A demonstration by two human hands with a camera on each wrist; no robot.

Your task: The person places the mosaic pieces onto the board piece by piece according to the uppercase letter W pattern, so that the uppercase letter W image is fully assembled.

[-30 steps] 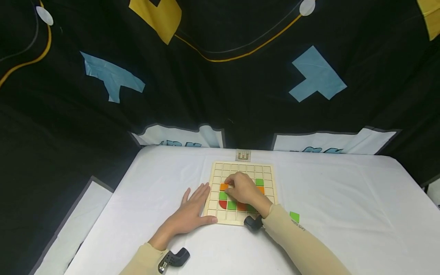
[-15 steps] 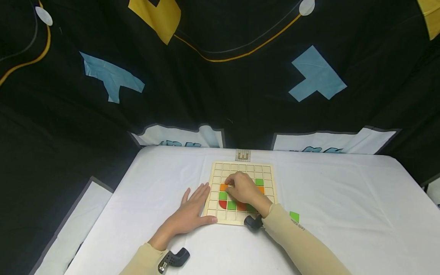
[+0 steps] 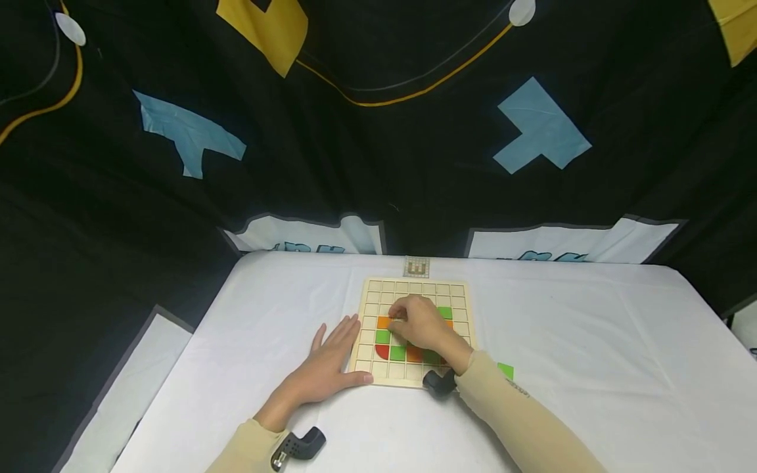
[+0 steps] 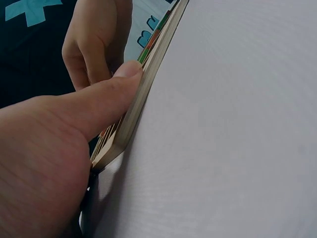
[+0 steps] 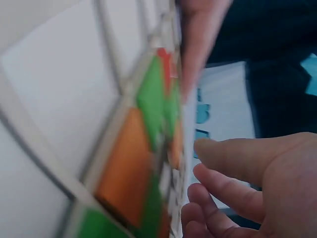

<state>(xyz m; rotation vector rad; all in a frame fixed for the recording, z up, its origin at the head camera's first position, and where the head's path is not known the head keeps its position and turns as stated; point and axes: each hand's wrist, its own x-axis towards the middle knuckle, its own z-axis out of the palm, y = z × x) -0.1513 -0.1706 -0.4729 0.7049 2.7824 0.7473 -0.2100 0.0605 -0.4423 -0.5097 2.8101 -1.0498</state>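
A pale wooden grid board (image 3: pixel 371 297) lies on the white cloth, with several coloured tiles in its squares. My left hand (image 3: pixel 325 371) rests at the board's left side, fingers spread straight, and the thumb (image 4: pixel 106 99) touches its near edge in the left wrist view. Over the board's middle, my right hand (image 3: pixel 418 323) bends its fingers beside an orange tile (image 3: pixel 383 322); the right wrist view shows nothing between thumb and fingers (image 5: pixel 233 193). Below that tile sit a green tile (image 3: pixel 382 337) and a red rounded tile (image 3: pixel 382 353). The hand hides part of the board.
A loose green tile (image 3: pixel 505 370) lies on the cloth right of the board, partly behind the right sleeve. A small grid-patterned card (image 3: pixel 416 267) is at the table's far edge. A black curtain (image 3: pixel 378 151) with coloured patches hangs behind the white table (image 3: pixel 591 341).
The whole head view has shifted slightly. My right hand makes only a small movement over the same spot; my left hand stays at the board's edge, and the visible tiles keep their places.
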